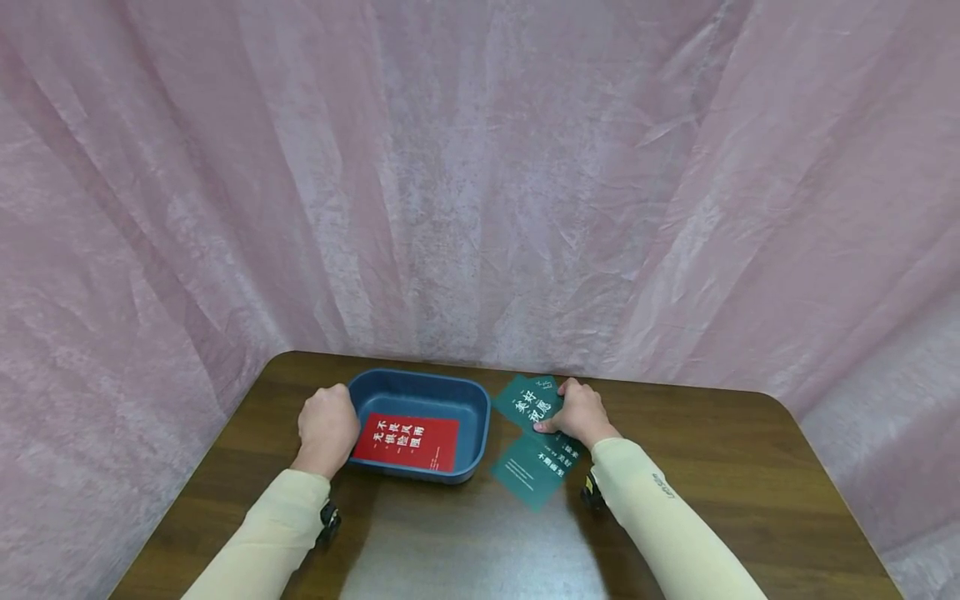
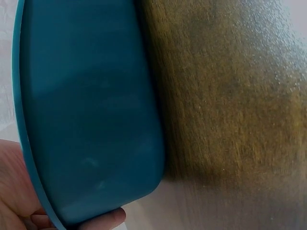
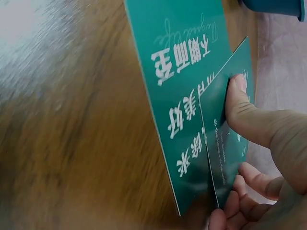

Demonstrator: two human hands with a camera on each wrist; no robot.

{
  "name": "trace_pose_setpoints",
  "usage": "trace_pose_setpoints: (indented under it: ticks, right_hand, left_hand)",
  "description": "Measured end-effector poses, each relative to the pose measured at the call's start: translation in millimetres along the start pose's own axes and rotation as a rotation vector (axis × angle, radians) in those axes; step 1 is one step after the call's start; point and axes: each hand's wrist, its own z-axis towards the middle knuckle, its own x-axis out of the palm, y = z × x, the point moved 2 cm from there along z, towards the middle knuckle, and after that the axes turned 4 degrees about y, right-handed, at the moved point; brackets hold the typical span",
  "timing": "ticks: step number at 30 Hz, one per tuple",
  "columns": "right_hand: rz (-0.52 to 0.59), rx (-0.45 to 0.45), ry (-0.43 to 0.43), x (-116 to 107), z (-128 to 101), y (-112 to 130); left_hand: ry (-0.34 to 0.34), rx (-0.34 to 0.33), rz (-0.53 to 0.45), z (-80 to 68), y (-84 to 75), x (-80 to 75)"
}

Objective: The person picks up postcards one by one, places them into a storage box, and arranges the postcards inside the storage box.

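A blue rectangular plastic basin (image 1: 427, 393) sits on the table with a red card (image 1: 408, 442), printed with white characters, lying in it. My left hand (image 1: 327, 429) grips the basin's left end; in the left wrist view, fingers show on both sides of the rim. To the right of the basin, my right hand (image 1: 583, 414) pinches a green card (image 3: 225, 139) between thumb and fingers. That card overlaps a second green card (image 3: 172, 72), which lies on the table nearer to me. Both green cards bear white characters.
The brown wooden table (image 1: 712, 467) has a back edge close to a pink velvety curtain (image 1: 480, 183), which also hangs at both sides. Light reflects off the tabletop near its front middle.
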Motion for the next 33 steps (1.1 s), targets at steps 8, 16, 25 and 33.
trace_pose_setpoints:
  ticks: [8, 16, 25, 33]
  right_hand:
    - [-0.017, 0.028, 0.001, -7, -7, -7]
    - [-0.061, -0.004, -0.032, -9, -9, -13]
    - [-0.115, -0.128, -0.147, -19, -15, -16]
    - [-0.130, -0.158, -0.222, -31, -16, -16]
  left_hand:
    - [-0.004, 0.003, -0.005, -0.9, 0.1, -0.6]
    - [0.011, 0.002, -0.017, -3.1, -0.8, -2.6]
    - [0.009, 0.002, -0.010, -2.7, -0.5, -1.8]
    - [0.015, 0.007, -0.011, -3.5, -0.8, -3.1]
